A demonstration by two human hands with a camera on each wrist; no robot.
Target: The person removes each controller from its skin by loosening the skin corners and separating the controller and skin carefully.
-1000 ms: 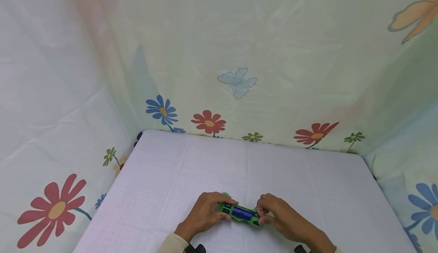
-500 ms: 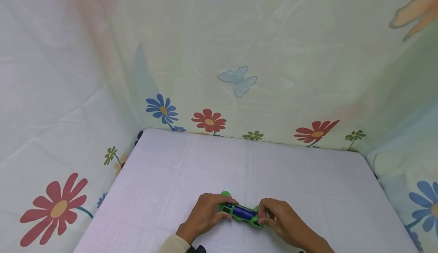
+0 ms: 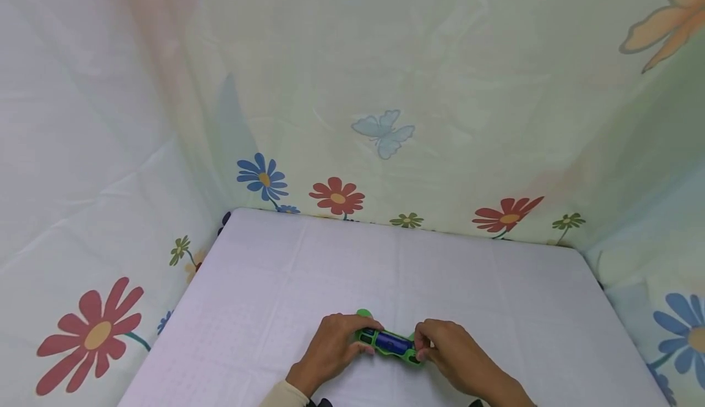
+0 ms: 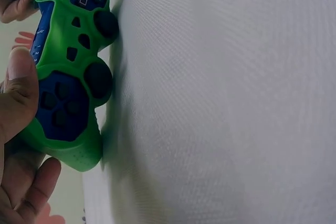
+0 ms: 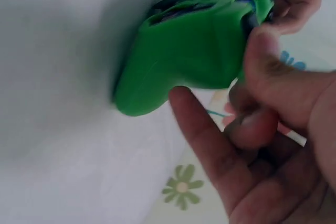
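Note:
A blue game controller in a green rubbery cover stands on its front edge on the white cloth, its back towards the head camera. In the left wrist view its black thumbsticks and face buttons show, with the thumbsticks close against the cloth. My left hand grips one end, thumb on the controller's top edge and fingers around behind the handle. At the other end, my right hand pinches the cover's edge by the shoulder buttons between thumb and curled forefinger. Another right finger reaches out to the green handle.
The white-covered table stretches out ahead of both hands. Hanging sheets printed with flowers and butterflies surround its far side and both flanks.
Controller and both hands stay in nearly the same place. The right hand's fingers have shifted slightly at the cover's edge, and more of the green handle shows beyond the left hand.

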